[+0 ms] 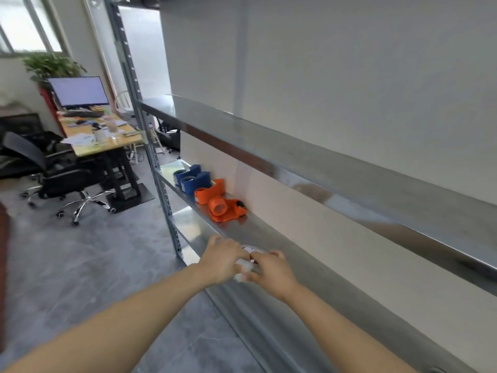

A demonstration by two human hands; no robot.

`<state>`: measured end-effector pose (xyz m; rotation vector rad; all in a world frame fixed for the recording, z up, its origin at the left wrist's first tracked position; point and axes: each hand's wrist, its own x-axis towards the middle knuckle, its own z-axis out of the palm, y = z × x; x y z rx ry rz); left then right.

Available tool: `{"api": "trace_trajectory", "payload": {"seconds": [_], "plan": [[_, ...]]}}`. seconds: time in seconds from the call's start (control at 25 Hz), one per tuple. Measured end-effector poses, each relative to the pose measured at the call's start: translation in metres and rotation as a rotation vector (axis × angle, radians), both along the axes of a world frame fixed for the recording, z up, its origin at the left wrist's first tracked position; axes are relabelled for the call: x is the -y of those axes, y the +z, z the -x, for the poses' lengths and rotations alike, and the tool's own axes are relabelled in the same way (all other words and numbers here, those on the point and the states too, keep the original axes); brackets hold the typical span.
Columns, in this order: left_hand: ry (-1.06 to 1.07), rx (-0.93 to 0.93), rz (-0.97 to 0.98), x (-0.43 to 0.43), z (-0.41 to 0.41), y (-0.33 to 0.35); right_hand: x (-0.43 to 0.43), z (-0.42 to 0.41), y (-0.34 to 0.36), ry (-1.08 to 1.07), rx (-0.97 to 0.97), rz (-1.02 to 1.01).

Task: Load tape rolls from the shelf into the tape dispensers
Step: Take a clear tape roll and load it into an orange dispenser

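Both hands meet at the front edge of the metal shelf [282, 238]. The left hand [224, 258] and right hand [271, 270] have their fingers clenched around a pale tape roll [248, 255], blurred and mostly hidden between them, resting on the shelf at its lip. Further along the shelf, toward its upright post [150, 146], four tape dispensers stand in a row: two orange dispensers [223, 207] nearer the hands, two blue dispensers [192, 177] beyond. Bare shelf surface lies between the hands and the nearest orange one. The upper shelf [322, 162] overhangs above.
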<state>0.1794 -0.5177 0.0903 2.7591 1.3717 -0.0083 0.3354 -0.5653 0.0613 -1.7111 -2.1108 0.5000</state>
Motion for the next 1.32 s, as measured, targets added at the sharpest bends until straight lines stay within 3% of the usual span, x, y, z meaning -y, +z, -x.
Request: {"api": "trace_trajectory", "payload": {"seconds": [0.24, 0.56, 0.84, 0.96, 1.32], "plan": [[0.206, 0.347, 0.108, -0.072, 0.076, -0.001, -0.072, 0.060, 0.010, -0.220, -0.392, 0.089], [0.307, 0.388, 0.412, -0.188, 0.174, -0.036, -0.160, 0.097, -0.008, -0.624, -0.730, 0.097], [0.125, 0.621, 0.751, -0.240, 0.125, -0.042, -0.190, 0.123, -0.017, -0.669, -0.952, 0.077], [0.054, 0.646, 0.783, -0.262, 0.102, -0.040, -0.205, 0.122, -0.024, -0.675, -0.996, 0.066], [0.210, 0.593, 0.785, -0.375, 0.071, -0.058, -0.283, 0.119, -0.058, -0.696, -1.106, 0.002]]}}
